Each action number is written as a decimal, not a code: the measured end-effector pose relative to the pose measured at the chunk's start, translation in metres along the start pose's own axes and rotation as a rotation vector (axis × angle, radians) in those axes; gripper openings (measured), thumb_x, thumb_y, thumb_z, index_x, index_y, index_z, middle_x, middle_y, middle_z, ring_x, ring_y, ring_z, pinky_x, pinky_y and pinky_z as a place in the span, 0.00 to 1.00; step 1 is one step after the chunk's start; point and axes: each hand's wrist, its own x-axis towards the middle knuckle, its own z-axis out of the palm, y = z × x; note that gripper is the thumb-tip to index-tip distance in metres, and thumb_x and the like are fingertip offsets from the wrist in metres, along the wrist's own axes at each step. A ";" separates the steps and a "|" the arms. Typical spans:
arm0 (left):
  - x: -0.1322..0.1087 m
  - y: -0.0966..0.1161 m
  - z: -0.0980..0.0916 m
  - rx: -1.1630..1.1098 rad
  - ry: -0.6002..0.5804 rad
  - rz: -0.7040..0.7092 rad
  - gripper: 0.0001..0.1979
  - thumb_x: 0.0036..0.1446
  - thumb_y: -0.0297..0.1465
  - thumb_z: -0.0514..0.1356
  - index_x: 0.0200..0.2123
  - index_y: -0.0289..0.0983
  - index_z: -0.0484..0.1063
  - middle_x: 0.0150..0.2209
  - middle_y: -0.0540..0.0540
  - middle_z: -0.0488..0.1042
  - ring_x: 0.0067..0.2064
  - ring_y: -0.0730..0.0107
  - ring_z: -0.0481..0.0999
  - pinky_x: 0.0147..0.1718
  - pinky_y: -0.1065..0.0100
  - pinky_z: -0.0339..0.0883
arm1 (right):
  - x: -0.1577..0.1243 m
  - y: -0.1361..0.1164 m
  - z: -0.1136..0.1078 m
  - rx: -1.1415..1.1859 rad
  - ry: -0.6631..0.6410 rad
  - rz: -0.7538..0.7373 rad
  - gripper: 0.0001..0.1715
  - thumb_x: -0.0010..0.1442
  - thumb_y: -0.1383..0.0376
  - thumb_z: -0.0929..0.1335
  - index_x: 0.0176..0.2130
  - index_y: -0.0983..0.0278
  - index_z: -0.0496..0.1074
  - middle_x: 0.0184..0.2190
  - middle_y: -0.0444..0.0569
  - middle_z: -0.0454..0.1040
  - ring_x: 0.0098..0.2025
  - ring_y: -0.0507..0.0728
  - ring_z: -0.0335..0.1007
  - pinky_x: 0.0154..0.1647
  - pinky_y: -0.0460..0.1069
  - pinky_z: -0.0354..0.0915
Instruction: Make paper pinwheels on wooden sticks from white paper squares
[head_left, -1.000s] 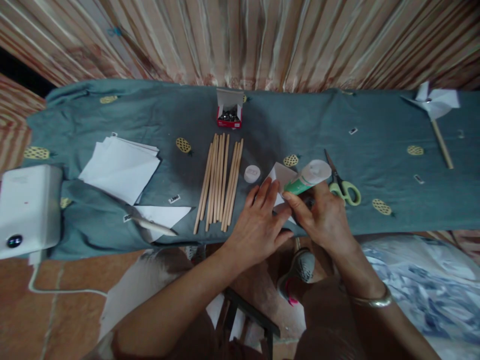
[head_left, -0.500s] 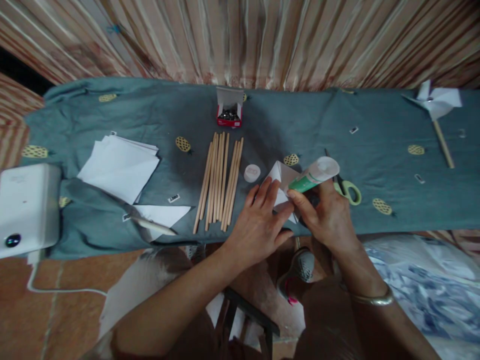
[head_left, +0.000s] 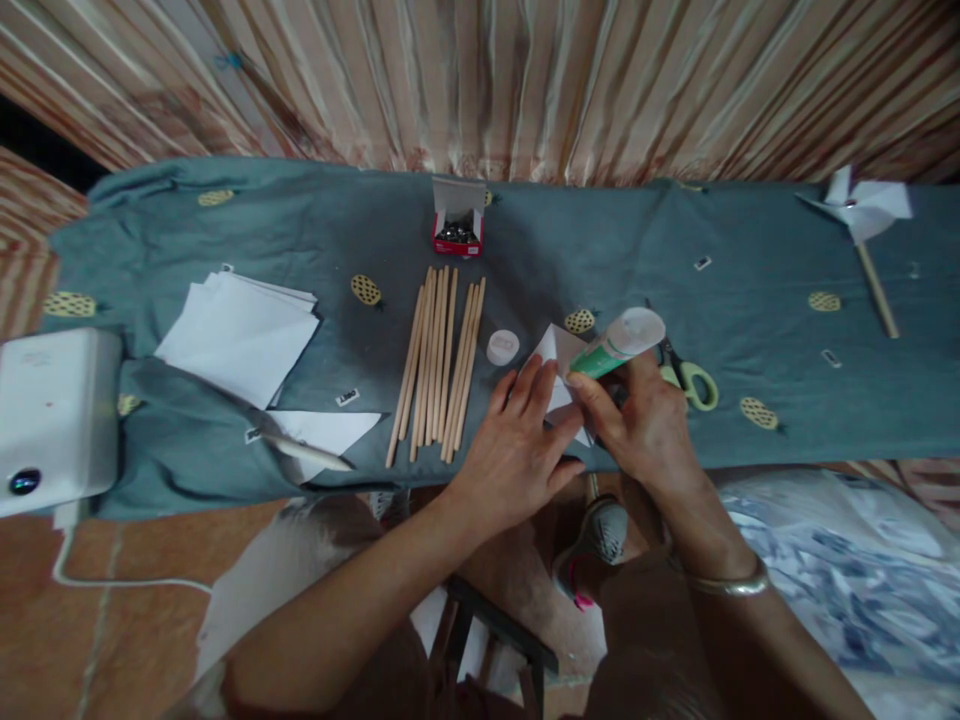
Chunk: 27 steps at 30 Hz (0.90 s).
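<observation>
My left hand (head_left: 514,435) lies on a folded white paper (head_left: 551,347), pressing it to the cloth with its fingers spread. My right hand (head_left: 646,420) grips a large green and white glue stick (head_left: 616,342). The glue stick leans up to the right, and its lower end meets the paper beside my left fingertips. Part of the paper is hidden under both hands. To the left of the paper lies a round white cap (head_left: 502,347). Scissors with green handles (head_left: 697,385) rest just beyond my right hand.
Several wooden sticks (head_left: 435,370) lie left of the cap. Behind them stands an open red box (head_left: 458,235) of small metal pieces. Farther left are stacked paper sheets (head_left: 244,335), a pencil (head_left: 307,452) on a paper piece and a white device (head_left: 56,420). A paper pinwheel (head_left: 874,285) lies far right.
My right hand and the glue stick have shifted slightly left over the paper. My left hand stays almost in place. The view has turned a little.
</observation>
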 end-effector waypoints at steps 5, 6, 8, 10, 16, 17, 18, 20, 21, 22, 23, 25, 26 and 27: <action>0.000 0.000 0.001 0.002 -0.005 -0.001 0.22 0.56 0.38 0.61 0.53 0.36 0.67 0.65 0.30 0.53 0.68 0.43 0.45 0.61 0.41 0.48 | 0.001 -0.002 0.002 0.007 -0.007 -0.023 0.19 0.61 0.52 0.65 0.44 0.63 0.67 0.30 0.51 0.77 0.32 0.61 0.75 0.32 0.52 0.66; 0.000 -0.001 0.001 0.003 -0.005 0.000 0.22 0.56 0.38 0.61 0.52 0.36 0.67 0.65 0.30 0.53 0.68 0.43 0.45 0.61 0.42 0.47 | 0.001 -0.002 0.002 0.012 -0.012 -0.023 0.20 0.61 0.51 0.65 0.44 0.64 0.67 0.29 0.51 0.77 0.32 0.60 0.75 0.31 0.51 0.66; 0.000 -0.001 0.001 0.005 -0.004 0.003 0.22 0.57 0.38 0.61 0.52 0.35 0.67 0.65 0.30 0.53 0.68 0.43 0.45 0.62 0.42 0.47 | 0.001 -0.003 0.001 0.017 -0.029 -0.014 0.21 0.61 0.51 0.64 0.45 0.64 0.67 0.29 0.51 0.77 0.31 0.60 0.74 0.30 0.51 0.65; 0.000 -0.001 0.001 0.007 0.000 0.006 0.22 0.56 0.38 0.61 0.52 0.34 0.68 0.65 0.29 0.52 0.68 0.43 0.45 0.62 0.43 0.46 | 0.001 -0.004 0.000 0.020 -0.043 -0.010 0.22 0.61 0.51 0.64 0.46 0.64 0.67 0.30 0.51 0.77 0.30 0.59 0.74 0.29 0.50 0.65; 0.000 -0.001 0.002 0.020 0.002 0.012 0.21 0.56 0.38 0.61 0.50 0.34 0.69 0.65 0.28 0.52 0.68 0.42 0.46 0.62 0.43 0.46 | -0.002 -0.005 -0.003 0.025 -0.065 -0.028 0.24 0.62 0.51 0.64 0.49 0.65 0.66 0.31 0.52 0.76 0.30 0.59 0.73 0.29 0.50 0.64; 0.000 -0.001 0.002 0.023 0.002 0.013 0.21 0.56 0.38 0.61 0.50 0.34 0.69 0.65 0.28 0.52 0.68 0.42 0.46 0.62 0.43 0.47 | -0.003 -0.005 -0.003 0.025 -0.066 -0.029 0.24 0.62 0.51 0.64 0.49 0.65 0.66 0.31 0.52 0.76 0.31 0.59 0.73 0.29 0.50 0.65; 0.000 -0.001 0.002 0.025 0.004 0.015 0.21 0.56 0.39 0.61 0.50 0.34 0.69 0.65 0.28 0.52 0.68 0.42 0.45 0.62 0.43 0.47 | -0.004 -0.004 -0.003 0.025 -0.066 -0.030 0.24 0.62 0.51 0.64 0.50 0.66 0.66 0.31 0.52 0.76 0.31 0.59 0.73 0.30 0.50 0.65; 0.000 -0.001 0.003 0.028 0.011 0.017 0.22 0.56 0.39 0.61 0.51 0.35 0.68 0.65 0.29 0.52 0.68 0.42 0.45 0.61 0.42 0.47 | -0.005 -0.003 -0.004 0.029 -0.064 -0.032 0.23 0.62 0.52 0.64 0.49 0.66 0.66 0.32 0.52 0.76 0.32 0.60 0.74 0.31 0.51 0.66; 0.000 -0.001 0.003 0.028 0.012 0.017 0.23 0.56 0.39 0.62 0.52 0.35 0.68 0.65 0.30 0.52 0.68 0.42 0.45 0.61 0.42 0.47 | -0.005 -0.003 -0.004 0.033 -0.063 -0.034 0.22 0.62 0.53 0.64 0.49 0.65 0.66 0.32 0.52 0.76 0.33 0.60 0.74 0.32 0.51 0.66; 0.000 -0.001 0.003 0.028 0.012 0.015 0.23 0.55 0.39 0.62 0.52 0.36 0.68 0.65 0.30 0.52 0.68 0.42 0.45 0.61 0.42 0.47 | -0.005 -0.002 -0.004 0.038 -0.059 -0.039 0.21 0.62 0.53 0.64 0.49 0.65 0.66 0.33 0.53 0.76 0.34 0.61 0.74 0.33 0.51 0.66; 0.000 -0.001 0.003 0.028 0.010 0.011 0.23 0.55 0.40 0.62 0.52 0.36 0.67 0.65 0.31 0.52 0.68 0.42 0.46 0.61 0.42 0.48 | -0.005 -0.001 -0.005 0.043 -0.054 -0.043 0.21 0.62 0.54 0.65 0.48 0.65 0.66 0.33 0.53 0.76 0.35 0.61 0.74 0.34 0.52 0.67; 0.001 -0.001 0.003 0.031 0.003 0.006 0.24 0.55 0.40 0.62 0.53 0.36 0.67 0.65 0.30 0.53 0.68 0.41 0.46 0.61 0.41 0.48 | -0.005 0.000 -0.005 0.052 -0.041 -0.044 0.19 0.62 0.54 0.65 0.47 0.64 0.66 0.34 0.53 0.76 0.36 0.61 0.74 0.35 0.52 0.67; 0.001 0.000 0.003 0.035 0.000 0.004 0.25 0.55 0.39 0.62 0.53 0.36 0.67 0.65 0.31 0.53 0.68 0.41 0.46 0.61 0.41 0.48 | -0.005 0.001 -0.006 0.057 -0.035 -0.041 0.19 0.61 0.54 0.65 0.46 0.64 0.67 0.34 0.53 0.76 0.36 0.61 0.74 0.36 0.53 0.67; 0.001 0.000 0.003 0.040 -0.002 0.003 0.25 0.55 0.39 0.63 0.54 0.36 0.66 0.65 0.31 0.53 0.68 0.41 0.47 0.61 0.42 0.48 | -0.005 0.002 -0.006 0.061 -0.030 -0.033 0.18 0.61 0.54 0.66 0.46 0.64 0.67 0.34 0.53 0.76 0.36 0.61 0.74 0.36 0.53 0.67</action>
